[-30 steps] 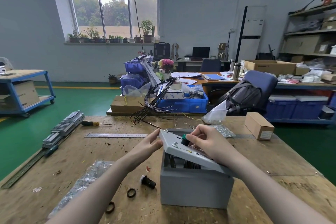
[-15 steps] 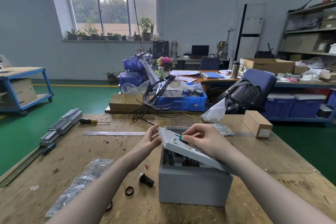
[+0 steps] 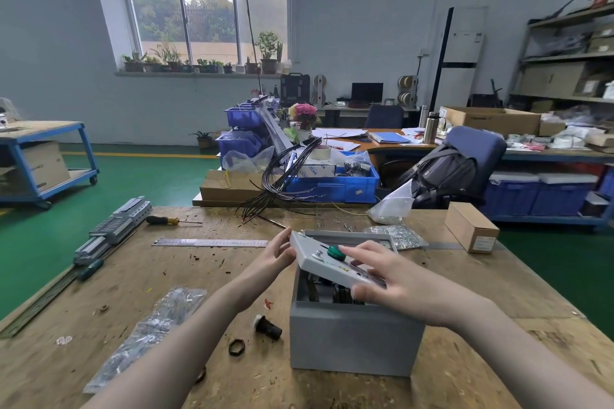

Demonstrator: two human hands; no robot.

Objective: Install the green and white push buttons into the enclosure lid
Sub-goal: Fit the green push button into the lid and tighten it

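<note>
Fingers first: the left hand (image 3: 277, 251) has relaxed, mostly straight fingers touching the far-left edge of the enclosure lid (image 3: 319, 259), steadying it. The right hand (image 3: 395, 279) lies spread over the lid's near-right part, fingers fairly straight, thumb tucked under the lid's lower edge, so it's more bracing than pinching, though the blur makes that hard to call.

The lid sits tilted on top of the grey enclosure box (image 3: 352, 339), high end far-left, low end near-right, long axis running that same diagonal. 1 green push button (image 3: 336, 252) is already poking up through it, just beside the right fingertips.

What the next move hangs on: the white push button (image 3: 267, 327) is lying on its side on the workbench (image 3: 139, 279), near and left of the box, below the left forearm. So the left hand is the nearer one, I'd say. 1 black lock nut (image 3: 236, 347) sits just beside it, and maybe a 2nd ring nearer the bench edge.

Count: 2 buttons, 1 lid, 1 box.
</note>
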